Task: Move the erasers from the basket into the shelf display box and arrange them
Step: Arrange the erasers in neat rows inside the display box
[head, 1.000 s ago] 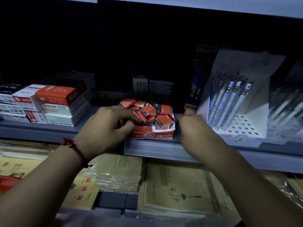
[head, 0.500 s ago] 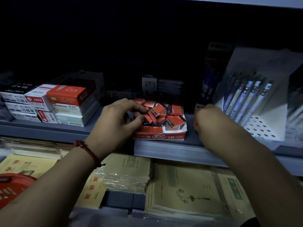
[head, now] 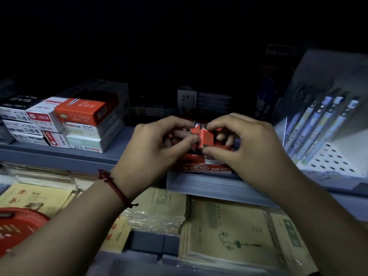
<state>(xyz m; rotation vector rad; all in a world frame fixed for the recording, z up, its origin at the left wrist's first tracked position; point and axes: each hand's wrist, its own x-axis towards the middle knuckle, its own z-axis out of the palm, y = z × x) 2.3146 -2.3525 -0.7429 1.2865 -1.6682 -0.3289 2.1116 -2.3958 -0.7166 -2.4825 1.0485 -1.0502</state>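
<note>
A red and white display box (head: 201, 168) marked 2B stands at the front of the grey shelf (head: 59, 154). It holds a heap of red-wrapped erasers, mostly hidden behind my hands. My left hand (head: 151, 154) hovers over the left half of the box, thumb and fingers curled round erasers in the heap. My right hand (head: 241, 148) is over the right half and pinches an upright red eraser (head: 205, 139) between thumb and forefinger. The red basket (head: 18, 228) shows at the lower left edge.
Stacked white and orange boxes (head: 79, 124) sit on the shelf to the left. A white perforated pen stand (head: 328, 136) with several pens is on the right. Wrapped yellow notebooks (head: 229, 236) lie on the lower level under my arms.
My right hand has come in from the right of the box and taken hold of an eraser over it. My left hand stays at the heap. The camera has dipped slightly.
</note>
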